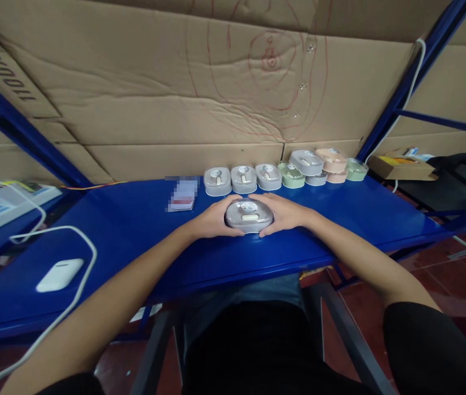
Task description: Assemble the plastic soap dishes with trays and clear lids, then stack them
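A grey plastic container (250, 207) with a see-through lid, a round label and a pale oblong tab sits in front of me at the middle of the blue table. My left hand (215, 219) is wrapped round its left end. Round the right end curls my right hand (285, 213), thumb at the near side and fingers at the far side. The palm sides of both hands are hidden against the container. Just behind stand similar grey containers (243, 179) in a row.
Green containers (293, 175), peach containers (331, 159) and another grey one (307, 161), partly stacked, stand at the back right. A phone (184, 193) lies left of the row. A white earbud case (60, 275) and white cable (86, 277) are on the left. Cardboard (154, 71) walls the back.
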A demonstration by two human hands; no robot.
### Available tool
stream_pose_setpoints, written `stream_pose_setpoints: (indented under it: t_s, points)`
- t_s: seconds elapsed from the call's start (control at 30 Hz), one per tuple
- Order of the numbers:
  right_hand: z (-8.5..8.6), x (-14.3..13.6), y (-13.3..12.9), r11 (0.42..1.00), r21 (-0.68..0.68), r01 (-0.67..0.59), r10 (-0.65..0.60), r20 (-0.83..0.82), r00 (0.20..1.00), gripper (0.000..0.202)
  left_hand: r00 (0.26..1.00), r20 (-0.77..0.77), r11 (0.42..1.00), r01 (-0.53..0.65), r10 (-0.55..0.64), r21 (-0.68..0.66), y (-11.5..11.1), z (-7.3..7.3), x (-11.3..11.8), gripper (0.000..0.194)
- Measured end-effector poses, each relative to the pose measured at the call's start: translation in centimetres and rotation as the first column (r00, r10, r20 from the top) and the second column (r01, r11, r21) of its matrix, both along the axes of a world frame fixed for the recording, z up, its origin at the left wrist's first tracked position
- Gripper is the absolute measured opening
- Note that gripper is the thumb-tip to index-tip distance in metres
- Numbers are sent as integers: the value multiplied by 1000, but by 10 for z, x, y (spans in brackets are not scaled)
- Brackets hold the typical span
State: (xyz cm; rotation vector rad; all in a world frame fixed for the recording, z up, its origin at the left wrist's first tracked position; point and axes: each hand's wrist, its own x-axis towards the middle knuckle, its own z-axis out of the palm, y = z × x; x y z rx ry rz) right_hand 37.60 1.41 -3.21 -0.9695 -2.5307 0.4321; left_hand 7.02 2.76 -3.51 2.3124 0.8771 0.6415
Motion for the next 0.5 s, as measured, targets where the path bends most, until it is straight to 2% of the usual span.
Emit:
stream_pose_setpoints:
  t_s: [0.17, 0.27, 0.4, 0.5]
  points:
    - [-4, -1, 1, 998, 56, 23, -24, 17, 1000, 128, 1000, -19, 1000, -9, 10, 16, -1, -3, -1, 113]
    - [-4, 0, 2, 997, 65, 35, -35, 0, 999, 127, 999, 29, 1000, -24, 24, -4, -2, -4, -1, 122]
    - [13, 13, 2, 991, 99, 88, -78, -95, 992, 125, 982, 172, 997, -76, 74, 0, 0, -2, -4, 122]
    - [32, 42, 11, 949, 192, 252, -204, -240, 949, 123, 963, 236, 988, -147, 130, 53, 5, -2, -8, 111]
